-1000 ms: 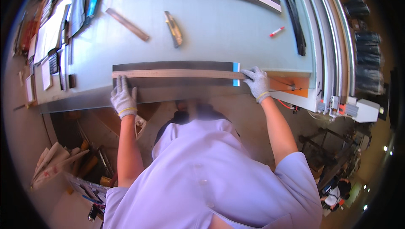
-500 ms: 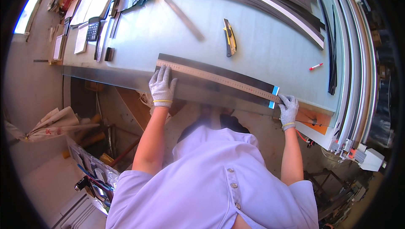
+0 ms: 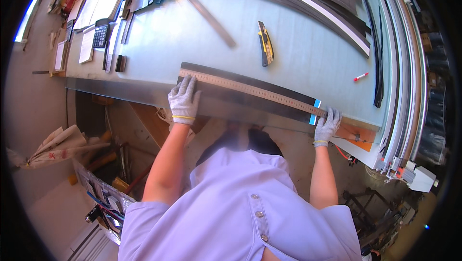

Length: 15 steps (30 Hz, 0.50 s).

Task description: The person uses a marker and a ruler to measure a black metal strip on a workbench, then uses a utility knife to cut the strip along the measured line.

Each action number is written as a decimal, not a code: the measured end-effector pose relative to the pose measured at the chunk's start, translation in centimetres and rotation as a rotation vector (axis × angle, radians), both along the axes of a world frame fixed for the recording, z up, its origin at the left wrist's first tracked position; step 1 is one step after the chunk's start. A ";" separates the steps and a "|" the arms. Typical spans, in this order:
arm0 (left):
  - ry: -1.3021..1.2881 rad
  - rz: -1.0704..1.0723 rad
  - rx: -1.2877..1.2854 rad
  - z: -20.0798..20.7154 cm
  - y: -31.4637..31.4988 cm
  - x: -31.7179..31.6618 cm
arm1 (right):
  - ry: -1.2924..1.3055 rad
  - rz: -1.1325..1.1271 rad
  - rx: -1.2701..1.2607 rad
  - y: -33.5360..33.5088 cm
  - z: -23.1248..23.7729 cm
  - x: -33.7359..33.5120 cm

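Note:
A long steel ruler (image 3: pixel 250 89) lies along a flat black strip (image 3: pixel 216 73) at the near edge of the glass-topped table. Near the ruler's left end, my left hand (image 3: pixel 184 100), in a grey knit glove, rests with its fingers stretched and slightly spread. My right hand (image 3: pixel 328 125), gloved alike, has the ruler's right end between thumb and fingers. A blue-and-white band (image 3: pixel 315 112) crosses the strip's right end, just left of that hand. Beyond the strip lies a yellow-and-black utility knife (image 3: pixel 265 44).
A narrow flat bar (image 3: pixel 210 20) lies farther back. Long dark strips (image 3: pixel 308 6) cover the far right, with a red-and-white pen (image 3: pixel 361 76) nearer. A calculator (image 3: pixel 100 34) and papers sit at left. Metal rails (image 3: pixel 402 68) border the table's right side.
My view has shifted slightly. My right hand sits a little farther right and its fingers point up more. My left hand stays at the ruler's left end.

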State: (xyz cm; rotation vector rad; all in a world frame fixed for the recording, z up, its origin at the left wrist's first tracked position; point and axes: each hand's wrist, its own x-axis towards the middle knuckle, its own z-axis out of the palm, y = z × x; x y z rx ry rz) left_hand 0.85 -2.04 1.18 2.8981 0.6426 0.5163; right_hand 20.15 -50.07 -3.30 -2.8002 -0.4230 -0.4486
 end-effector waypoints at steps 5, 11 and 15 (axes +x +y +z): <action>-0.041 0.013 -0.002 0.0 0.6 0.6 | -0.005 -0.066 -0.127 0.9 0.2 -0.2; -0.057 0.042 0.029 -0.2 0.4 0.9 | 0.054 -0.041 -0.204 0.9 0.4 0.0; -0.028 0.048 0.036 0.0 0.1 1.2 | 0.105 0.043 -0.231 0.0 1.0 0.5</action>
